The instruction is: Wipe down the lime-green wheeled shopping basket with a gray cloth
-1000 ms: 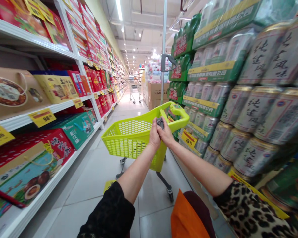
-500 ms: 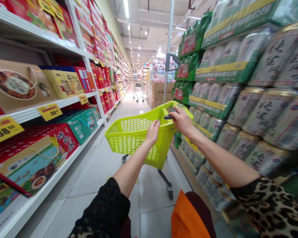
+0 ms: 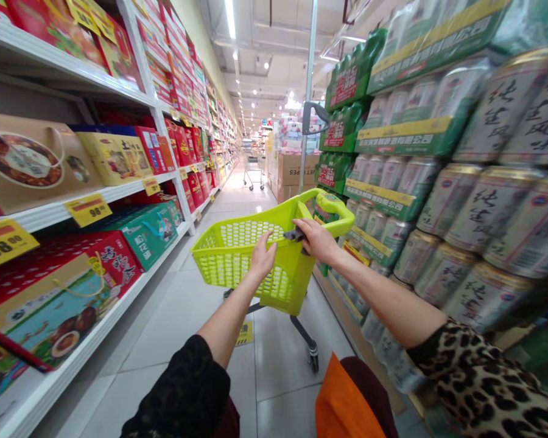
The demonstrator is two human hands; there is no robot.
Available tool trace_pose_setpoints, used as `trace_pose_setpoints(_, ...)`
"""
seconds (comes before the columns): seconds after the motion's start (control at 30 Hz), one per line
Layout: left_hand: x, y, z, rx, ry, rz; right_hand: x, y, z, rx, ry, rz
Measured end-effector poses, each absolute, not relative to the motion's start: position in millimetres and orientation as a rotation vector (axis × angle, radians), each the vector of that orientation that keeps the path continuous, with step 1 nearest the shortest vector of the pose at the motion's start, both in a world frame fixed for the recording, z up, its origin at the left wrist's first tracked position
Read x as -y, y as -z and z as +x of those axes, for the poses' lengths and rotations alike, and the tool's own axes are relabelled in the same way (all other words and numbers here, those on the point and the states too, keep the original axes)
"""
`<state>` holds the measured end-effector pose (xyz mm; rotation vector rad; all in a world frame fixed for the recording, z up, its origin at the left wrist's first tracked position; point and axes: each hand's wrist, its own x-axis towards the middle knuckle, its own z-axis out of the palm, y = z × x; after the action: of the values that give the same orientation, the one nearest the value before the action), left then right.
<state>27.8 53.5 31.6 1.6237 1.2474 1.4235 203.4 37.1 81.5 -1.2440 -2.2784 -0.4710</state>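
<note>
A lime-green plastic shopping trolley basket (image 3: 237,261) with a perforated wall stands in front of me on a wheeled frame. My left hand (image 3: 262,255) grips its side rim, fingers curled over the edge. My right hand (image 3: 315,240) sits near the curved handle (image 3: 342,213) and holds a small dark grey item (image 3: 293,234), perhaps cloth, partly hidden by my fingers. A black sleeve covers my left upper arm, and a leopard-print sleeve (image 3: 479,383) covers my right.
Shelves of boxed gift packs with yellow price tags (image 3: 88,210) line the left of the tiled aisle. Stacked shrink-wrapped cans (image 3: 484,207) rise on the right. An orange bag (image 3: 347,401) hangs below me. Another trolley (image 3: 254,173) stands far down the aisle.
My hands have moved apart from their position together at the handle. The left has slid along the rim, and the right has shifted the grey item. The basket has turned slightly.
</note>
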Motion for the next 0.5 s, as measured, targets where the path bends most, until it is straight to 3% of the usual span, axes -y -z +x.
trace_pose_setpoints(0.2, -22, -59, 84, -0.490, -1.176, 0.787, -27, -86, 177, 1.977, 0.375, -1.158)
trace_pose_setpoints(0.5, -9, -77, 93, -0.332, -1.183, 0.554, -16, -80, 189, 2.115, 0.584, -1.168)
